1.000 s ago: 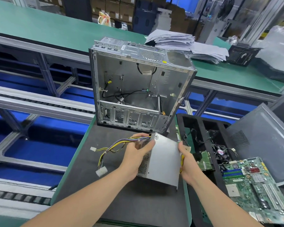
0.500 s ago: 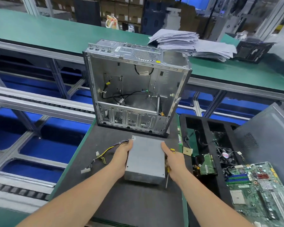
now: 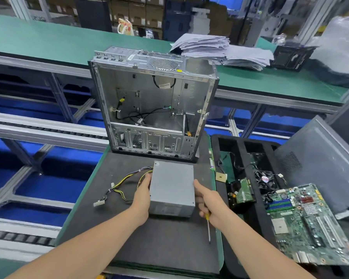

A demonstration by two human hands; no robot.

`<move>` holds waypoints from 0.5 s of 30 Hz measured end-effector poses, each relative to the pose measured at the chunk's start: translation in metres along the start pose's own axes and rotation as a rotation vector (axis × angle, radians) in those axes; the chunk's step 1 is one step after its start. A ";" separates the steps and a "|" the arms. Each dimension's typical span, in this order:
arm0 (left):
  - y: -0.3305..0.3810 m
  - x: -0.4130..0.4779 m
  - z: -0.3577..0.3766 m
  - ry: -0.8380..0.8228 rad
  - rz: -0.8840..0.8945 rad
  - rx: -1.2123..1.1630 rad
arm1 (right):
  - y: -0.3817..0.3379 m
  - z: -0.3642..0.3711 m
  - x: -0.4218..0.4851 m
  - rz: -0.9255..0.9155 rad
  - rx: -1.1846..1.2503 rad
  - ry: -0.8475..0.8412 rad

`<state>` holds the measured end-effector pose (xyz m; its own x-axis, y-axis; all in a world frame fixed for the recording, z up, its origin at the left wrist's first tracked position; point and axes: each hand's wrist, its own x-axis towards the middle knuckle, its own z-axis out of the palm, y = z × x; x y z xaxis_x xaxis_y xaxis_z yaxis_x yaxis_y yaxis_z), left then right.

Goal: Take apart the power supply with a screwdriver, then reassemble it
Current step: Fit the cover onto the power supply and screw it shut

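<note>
Your power supply (image 3: 172, 190) lies flat on the mat (image 3: 159, 248), just in front of the open case (image 3: 155, 101). Your left hand (image 3: 143, 195) presses its left side with straight fingers, holding nothing. Your right hand (image 3: 209, 202) rests against the other side, fingers curled round the screwdriver (image 3: 207, 216) (yellow handle, shaft pointing away from the case).

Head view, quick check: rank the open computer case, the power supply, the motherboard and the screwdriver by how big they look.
1. computer case, clearly largest.
2. motherboard, though it lies nearer the camera at the frame's edge, so its lead over the next is unsure.
3. power supply.
4. screwdriver, thin and partly hidden.
</note>
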<state>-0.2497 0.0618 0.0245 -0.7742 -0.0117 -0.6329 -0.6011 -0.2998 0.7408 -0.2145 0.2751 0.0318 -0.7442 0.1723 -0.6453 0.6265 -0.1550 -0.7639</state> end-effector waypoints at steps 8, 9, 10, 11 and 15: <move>0.074 -0.010 0.019 0.004 -0.148 0.127 | -0.020 0.003 -0.025 -0.180 0.019 0.101; 0.081 -0.012 0.020 0.000 -0.148 0.152 | -0.027 0.005 -0.030 -0.220 -0.026 0.123; 0.086 -0.013 0.020 0.008 -0.141 0.182 | -0.034 0.005 -0.033 -0.269 -0.088 0.147; 0.089 -0.014 0.019 0.020 -0.133 0.204 | -0.042 0.006 -0.034 -0.318 -0.161 0.169; 0.095 -0.014 0.015 0.001 -0.173 0.177 | -0.062 0.010 -0.037 -0.389 -0.361 0.205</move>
<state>-0.2989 0.0473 0.1075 -0.6568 0.0238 -0.7537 -0.7499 -0.1256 0.6495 -0.2278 0.2682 0.1031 -0.8985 0.3411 -0.2763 0.3812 0.2942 -0.8764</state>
